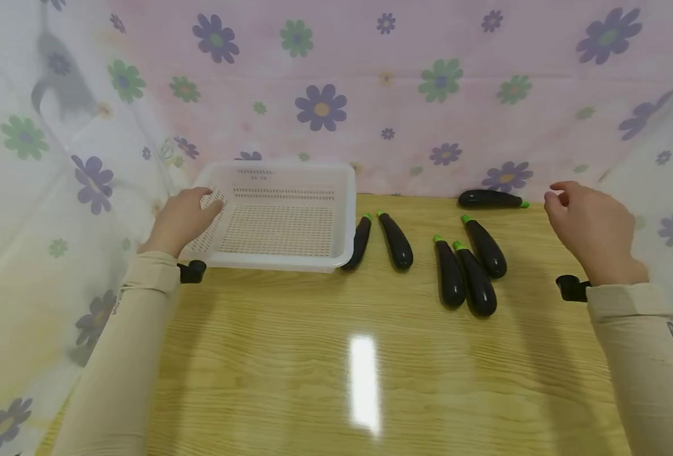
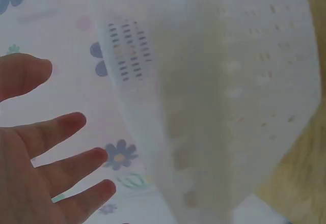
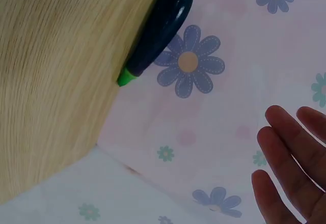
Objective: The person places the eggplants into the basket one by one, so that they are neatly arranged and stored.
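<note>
A white plastic basket with slotted walls and floor is at the back left of the table. My left hand overlaps its left end in the head view. In the left wrist view the fingers of that hand are spread, with a gap between them and the basket wall. My right hand is at the back right with loosely bent fingers and holds nothing. Closest to it is a dark purple eggplant with a green stem end, lying along the back edge.
Beside the basket lie one eggplant and another partly hidden by its right side. Three more, including one eggplant, lie grouped farther right. A flowered cloth hangs behind and at both sides of the wood-grain table.
</note>
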Demonstrator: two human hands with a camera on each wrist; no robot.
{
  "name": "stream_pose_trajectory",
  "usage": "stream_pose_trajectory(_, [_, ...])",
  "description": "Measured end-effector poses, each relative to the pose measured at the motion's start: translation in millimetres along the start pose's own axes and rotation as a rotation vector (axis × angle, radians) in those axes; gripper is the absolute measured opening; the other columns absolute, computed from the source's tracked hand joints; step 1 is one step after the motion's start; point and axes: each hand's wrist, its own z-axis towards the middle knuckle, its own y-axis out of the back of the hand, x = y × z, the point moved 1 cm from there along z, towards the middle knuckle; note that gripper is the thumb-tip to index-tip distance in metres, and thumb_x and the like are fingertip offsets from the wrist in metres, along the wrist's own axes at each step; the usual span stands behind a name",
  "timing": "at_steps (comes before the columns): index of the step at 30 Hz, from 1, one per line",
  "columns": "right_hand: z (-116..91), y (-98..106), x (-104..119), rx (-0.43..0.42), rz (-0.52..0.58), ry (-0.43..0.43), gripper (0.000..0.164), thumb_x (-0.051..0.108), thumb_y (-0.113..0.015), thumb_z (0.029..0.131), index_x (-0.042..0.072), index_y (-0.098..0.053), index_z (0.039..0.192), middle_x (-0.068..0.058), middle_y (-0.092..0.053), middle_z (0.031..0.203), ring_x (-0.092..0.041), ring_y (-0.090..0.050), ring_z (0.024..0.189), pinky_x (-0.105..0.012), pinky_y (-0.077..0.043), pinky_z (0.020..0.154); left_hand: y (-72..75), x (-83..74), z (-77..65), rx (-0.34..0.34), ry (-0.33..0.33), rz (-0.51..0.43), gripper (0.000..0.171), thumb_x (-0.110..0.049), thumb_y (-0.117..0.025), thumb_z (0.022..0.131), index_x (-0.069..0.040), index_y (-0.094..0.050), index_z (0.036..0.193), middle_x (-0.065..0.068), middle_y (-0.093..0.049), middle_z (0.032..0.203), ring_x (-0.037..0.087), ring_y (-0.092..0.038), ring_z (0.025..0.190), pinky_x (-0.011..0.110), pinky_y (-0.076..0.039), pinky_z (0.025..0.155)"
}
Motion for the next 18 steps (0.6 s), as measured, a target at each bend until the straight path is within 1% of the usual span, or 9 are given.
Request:
stream_pose_trajectory(2, [-2, -1, 0, -0.043, 0.019, -0.011, 0.049, 0.035, -0.029, 0.094, 0.001, -0.052, 0.121, -0.023, -0.059, 0.101, -0.029, -0.049, 0.051, -0.034, -0.032, 0.035, -9.0, 9.2, -3.5, -0.050, 0.042, -0.008, 0.066, -0.050, -0.032, 0.091, -0.002, -0.031, 0.137, 0.024, -0.028, 0.138, 0.047, -0.026, 0.121, 0.066, -0.023, 0.088])
stream_pose_trajectory(3, [-3, -3, -1, -0.064, 0.033, -0.023, 0.047, 0.034, -0.029, 0.094, 0.001, -0.054, 0.117, -0.022, -0.060, 0.097, -0.029, -0.050, 0.052, -0.034, -0.032, 0.035, -13.9, 13.5, -4.8, -0.075, 0.061, -0.028, 0.066, -0.049, -0.033, 0.091, -0.002, -0.029, 0.137, 0.024, -0.023, 0.140, 0.047, -0.023, 0.123, 0.066, -0.022, 0.089])
stream_pose_trajectory(5, [-6, -7, 1, -0.101, 0.064, -0.059, 0.045, 0.030, -0.028, 0.094, 0.001, -0.057, 0.112, -0.022, -0.061, 0.092, -0.030, -0.047, 0.049, -0.035, -0.030, 0.036, -23.0, 21.2, -7.3, -0.118, 0.099, -0.098, 0.065, -0.047, -0.032, 0.092, -0.005, -0.023, 0.140, 0.023, -0.010, 0.145, 0.049, -0.019, 0.124, 0.066, -0.021, 0.089])
stream_pose_trajectory(7, [-9, -13, 4, -0.123, 0.114, -0.102, 0.044, 0.028, -0.026, 0.094, 0.002, -0.058, 0.108, -0.021, -0.061, 0.089, -0.028, -0.044, 0.045, -0.035, -0.029, 0.036, -30.1, 27.8, -10.3, -0.170, 0.140, -0.188, 0.063, -0.043, -0.031, 0.093, -0.008, -0.016, 0.142, 0.020, 0.004, 0.146, 0.050, -0.019, 0.123, 0.066, -0.021, 0.089])
stream_pose_trajectory(9, [-11, -21, 9, -0.146, 0.164, -0.140, 0.043, 0.027, -0.025, 0.094, 0.004, -0.059, 0.105, -0.019, -0.063, 0.087, -0.023, -0.042, 0.042, -0.035, -0.029, 0.036, -34.9, 33.1, -14.9, -0.240, 0.185, -0.283, 0.059, -0.036, -0.031, 0.094, -0.011, -0.013, 0.143, 0.016, 0.011, 0.147, 0.049, -0.018, 0.124, 0.065, -0.021, 0.091])
stream_pose_trajectory(11, [-12, -27, 15, -0.161, 0.218, -0.171, 0.044, 0.029, -0.025, 0.093, 0.005, -0.060, 0.105, -0.016, -0.064, 0.088, -0.014, -0.044, 0.045, -0.034, -0.032, 0.038, -37.9, 37.8, -20.8, -0.313, 0.230, -0.347, 0.056, -0.030, -0.031, 0.094, -0.013, -0.013, 0.144, 0.012, 0.010, 0.147, 0.045, -0.018, 0.126, 0.064, -0.020, 0.092])
stream_pose_trajectory(13, [-13, -33, 22, -0.176, 0.270, -0.195, 0.044, 0.032, -0.026, 0.093, 0.007, -0.061, 0.106, -0.013, -0.064, 0.088, -0.004, -0.045, 0.050, -0.031, -0.035, 0.043, -40.8, 42.3, -26.9, -0.363, 0.276, -0.410, 0.055, -0.027, -0.032, 0.093, -0.015, -0.013, 0.144, 0.009, 0.002, 0.148, 0.039, -0.017, 0.129, 0.061, -0.019, 0.095])
stream_pose_trajectory(16, [-16, -40, 31, -0.196, 0.349, -0.216, 0.043, 0.035, -0.029, 0.092, 0.010, -0.061, 0.107, -0.009, -0.065, 0.089, 0.008, -0.045, 0.057, -0.027, -0.037, 0.048, -48.2, 47.8, -33.1, -0.372, 0.370, -0.535, 0.057, -0.026, -0.032, 0.092, -0.019, -0.010, 0.144, 0.004, -0.008, 0.148, 0.032, -0.021, 0.129, 0.053, -0.023, 0.097])
stream_pose_trajectory(18, [-17, -45, 37, -0.210, 0.403, -0.220, 0.042, 0.036, -0.031, 0.092, 0.011, -0.061, 0.106, -0.008, -0.065, 0.088, 0.010, -0.046, 0.058, -0.024, -0.038, 0.049, -54.5, 50.0, -34.5, -0.384, 0.427, -0.665, 0.057, -0.025, -0.033, 0.092, -0.024, -0.009, 0.144, 0.001, -0.016, 0.147, 0.028, -0.026, 0.128, 0.047, -0.028, 0.096])
